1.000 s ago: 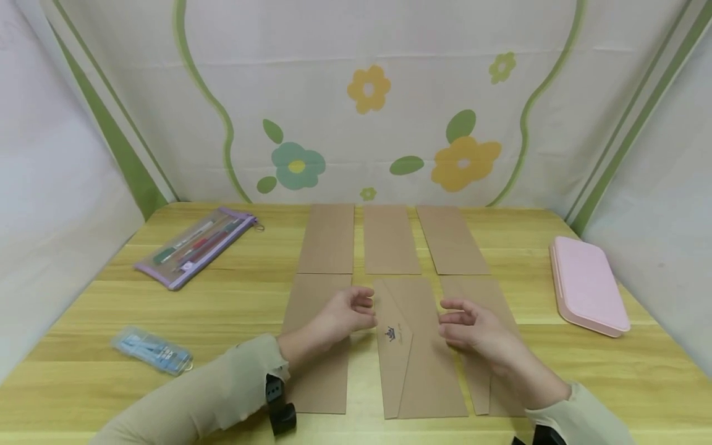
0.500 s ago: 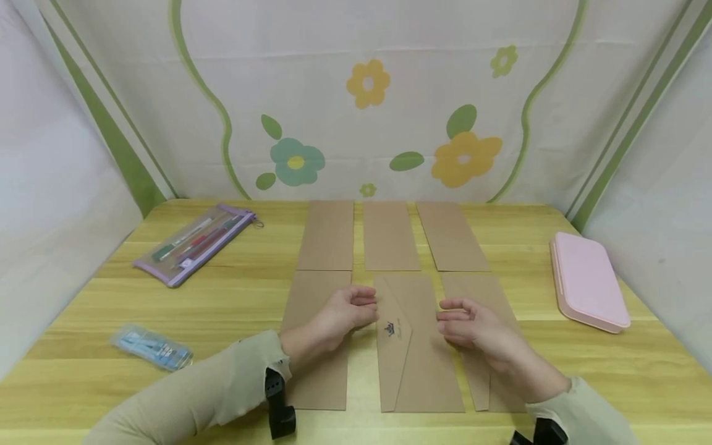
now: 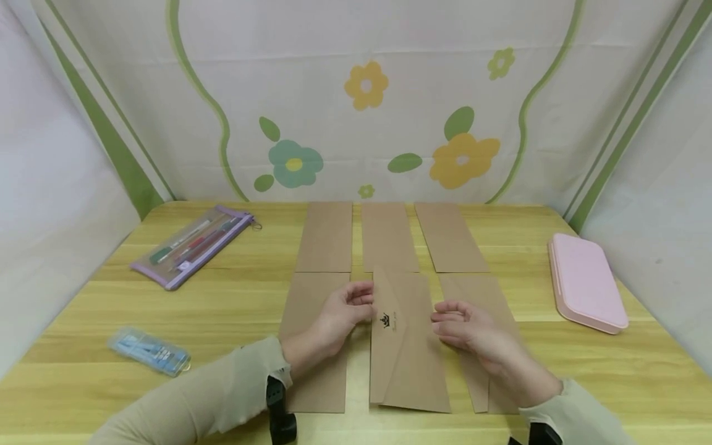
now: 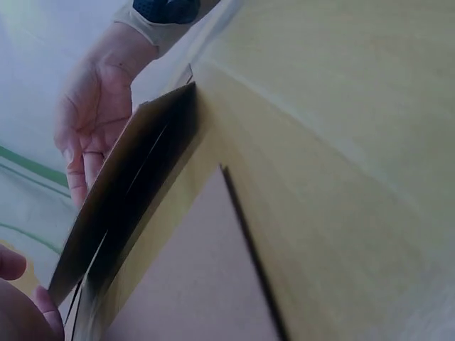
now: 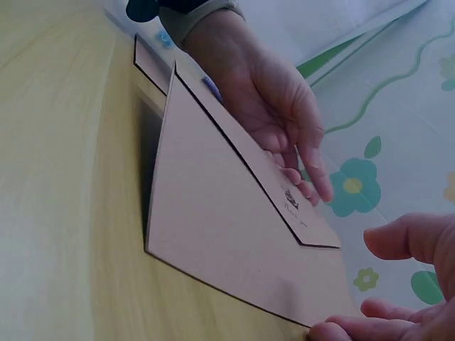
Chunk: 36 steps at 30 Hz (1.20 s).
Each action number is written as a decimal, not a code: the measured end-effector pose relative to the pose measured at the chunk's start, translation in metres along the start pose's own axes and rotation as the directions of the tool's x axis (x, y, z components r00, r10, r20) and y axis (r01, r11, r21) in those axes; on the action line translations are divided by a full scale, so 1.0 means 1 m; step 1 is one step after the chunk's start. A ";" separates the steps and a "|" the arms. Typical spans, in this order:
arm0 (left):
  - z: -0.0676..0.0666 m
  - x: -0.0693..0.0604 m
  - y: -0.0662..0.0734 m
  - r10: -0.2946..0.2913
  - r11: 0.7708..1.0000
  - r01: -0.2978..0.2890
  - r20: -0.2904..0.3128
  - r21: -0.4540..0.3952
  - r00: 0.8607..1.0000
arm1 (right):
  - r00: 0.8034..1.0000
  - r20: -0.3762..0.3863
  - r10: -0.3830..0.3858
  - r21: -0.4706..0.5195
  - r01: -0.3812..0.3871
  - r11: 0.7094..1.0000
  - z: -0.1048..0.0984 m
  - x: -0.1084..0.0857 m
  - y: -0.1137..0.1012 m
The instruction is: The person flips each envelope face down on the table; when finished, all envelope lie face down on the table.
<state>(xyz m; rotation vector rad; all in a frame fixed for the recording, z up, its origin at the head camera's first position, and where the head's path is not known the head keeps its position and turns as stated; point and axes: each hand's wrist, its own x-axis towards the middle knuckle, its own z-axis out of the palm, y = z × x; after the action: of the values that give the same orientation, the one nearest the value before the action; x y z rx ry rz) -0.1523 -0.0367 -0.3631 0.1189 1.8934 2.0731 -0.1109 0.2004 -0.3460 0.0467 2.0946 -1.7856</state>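
Note:
A brown kraft envelope point(image 3: 414, 352) with a crown print and a pointed flap lies between both hands in the head view. Its left edge is raised and its dark underside shows in the left wrist view. My left hand point(image 3: 340, 316) holds this raised edge with the fingertips. On the other side my right hand point(image 3: 479, 337) has its fingertips by the envelope's right edge. In the right wrist view, the right thumb point(image 5: 402, 238) stands apart from the paper. Under the left forearm lies another brown envelope point(image 3: 317, 383); one more envelope point(image 3: 478, 290) is partly hidden beneath the right hand.
Three more brown envelopes form a back row, with one envelope point(image 3: 387, 238) in its middle. A purple-edged pencil pouch point(image 3: 191, 247) and a small blue clear case point(image 3: 150, 351) lie left. A pink case point(image 3: 588, 281) is at right on the wooden table point(image 3: 250, 309).
The middle envelope's left edge has come up off the table, and the envelope has shifted slightly left and turned. Both hands have moved a little to the left.

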 end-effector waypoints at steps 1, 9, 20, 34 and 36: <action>0.000 0.000 0.000 0.022 1.000 -0.022 -0.010 0.002 1.000 | 1.000 0.000 -0.004 -0.001 0.004 1.000 0.002 0.001 0.000; -0.001 0.002 -0.001 0.080 0.995 -0.083 -0.063 -0.054 0.995 | 0.999 -0.015 -0.031 -0.008 0.031 0.999 0.016 0.007 -0.003; -0.002 0.001 0.015 0.097 0.982 -0.105 -0.060 -0.155 0.993 | 0.998 -0.029 -0.052 -0.043 0.050 0.998 0.031 0.014 -0.006; 0.005 -0.007 0.029 0.094 0.975 -0.100 -0.042 -0.197 0.995 | 0.993 0.066 -0.093 0.086 0.087 0.993 0.051 0.019 -0.009; 0.006 -0.008 0.032 0.094 0.975 -0.100 -0.043 -0.196 0.995 | 0.990 0.089 -0.109 0.119 0.098 0.988 0.055 0.019 -0.009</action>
<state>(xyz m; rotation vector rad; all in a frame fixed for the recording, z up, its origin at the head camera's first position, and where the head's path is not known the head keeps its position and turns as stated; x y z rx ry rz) -0.1491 -0.0354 -0.3302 0.1325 1.7187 2.3298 -0.1165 0.1422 -0.3493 -0.1165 1.9595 -1.9273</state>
